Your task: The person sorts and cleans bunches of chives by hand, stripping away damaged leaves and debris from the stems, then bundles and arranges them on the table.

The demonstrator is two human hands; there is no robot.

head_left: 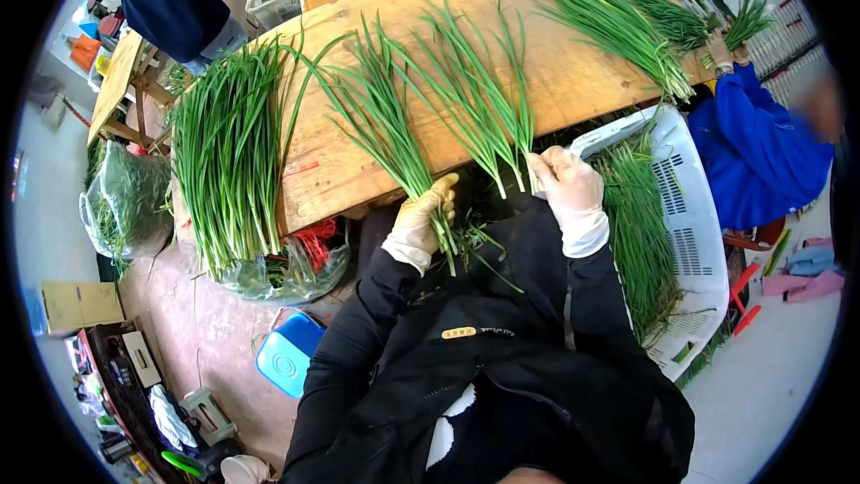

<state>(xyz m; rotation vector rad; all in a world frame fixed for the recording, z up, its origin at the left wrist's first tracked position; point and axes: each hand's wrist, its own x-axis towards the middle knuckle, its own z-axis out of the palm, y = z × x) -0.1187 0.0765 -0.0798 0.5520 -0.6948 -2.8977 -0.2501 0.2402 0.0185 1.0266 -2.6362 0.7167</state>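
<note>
My left hand (425, 215), in a pale glove, is closed around a bunch of garlic chives (394, 139). The leaves fan out over the wooden table (331, 170) and the stem ends poke out below my fist. My right hand (569, 184), also gloved, has its fingers pinched at the stem end of some chives at the table's near edge; how many it grips is hidden. Just left of it, a few loose chives (479, 112) lie with their stems over the edge.
A thick pile of chives (231, 143) overhangs the table's left end. More chives (618, 27) lie at the right. A white crate (694, 206) of chives stands by my right arm. Across the right end, a person in blue (757, 143) holds a bunch. A blue lid (288, 354) lies on the floor.
</note>
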